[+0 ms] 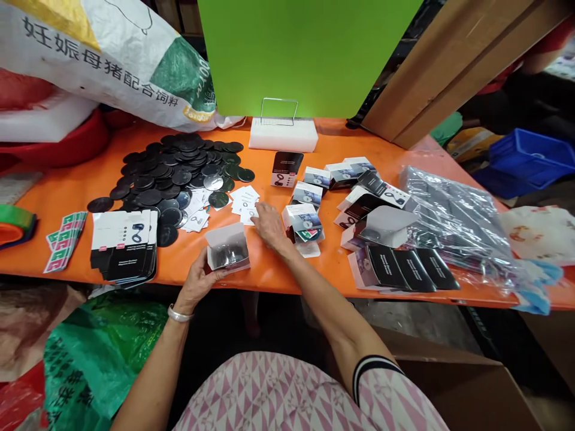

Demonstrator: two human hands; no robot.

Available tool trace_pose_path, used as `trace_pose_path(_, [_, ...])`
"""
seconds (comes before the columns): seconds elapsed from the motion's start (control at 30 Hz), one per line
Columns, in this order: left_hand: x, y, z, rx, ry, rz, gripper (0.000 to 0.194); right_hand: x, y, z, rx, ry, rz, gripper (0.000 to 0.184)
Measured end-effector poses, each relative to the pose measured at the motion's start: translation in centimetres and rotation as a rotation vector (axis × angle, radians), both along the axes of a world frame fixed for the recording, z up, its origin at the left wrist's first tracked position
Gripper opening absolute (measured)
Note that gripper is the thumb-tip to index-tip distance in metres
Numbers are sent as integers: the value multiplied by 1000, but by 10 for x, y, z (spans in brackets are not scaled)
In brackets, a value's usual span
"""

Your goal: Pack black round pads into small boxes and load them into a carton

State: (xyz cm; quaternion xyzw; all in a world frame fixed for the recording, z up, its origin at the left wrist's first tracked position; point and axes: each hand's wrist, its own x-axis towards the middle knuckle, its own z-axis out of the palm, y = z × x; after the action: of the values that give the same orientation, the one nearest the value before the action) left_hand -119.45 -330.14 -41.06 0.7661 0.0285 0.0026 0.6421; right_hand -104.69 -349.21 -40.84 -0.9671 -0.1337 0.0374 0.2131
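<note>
Lightly, the left hand (pixel 196 282) holds a white carton (pixel 227 247).

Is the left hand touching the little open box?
Touching: the head view shows the left hand holding the open white box from below, its fingers pressed against the box's lower corner.

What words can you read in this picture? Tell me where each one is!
"妊娠母猪配合饲料" is on the big white sack.
The green bag has dark Chinese writing, too blurred to read.
The black-and-white boxes and little cards have print too small to read.
</note>
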Motion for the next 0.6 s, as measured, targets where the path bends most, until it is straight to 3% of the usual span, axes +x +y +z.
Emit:
trace_pose_path(0.13, [0, -1, -1, -75, 26, 0, 62, 9, 14, -11, -154, 46, -73, 48])
trace_pose_path(0.23, [0, 2, -4, -111, 39, -14, 65, 1, 10, -12, -145, 54, -101, 42])
trace_pose_path(0.37, [-1, 6, -11, -130, 31, -27, 65, -12, -3, -10, 2, 159, -108, 21])
trace_pose_path(0.5, [-2, 5, -16, -153, 12, -18, 67, -18, -13, -10, 270, 217, -159, 21])
trace_pose_path(0.6, [-2, 3, -16, -181, 4, -24, 65, -7, -12, -5, 327, 197, -195, 23])
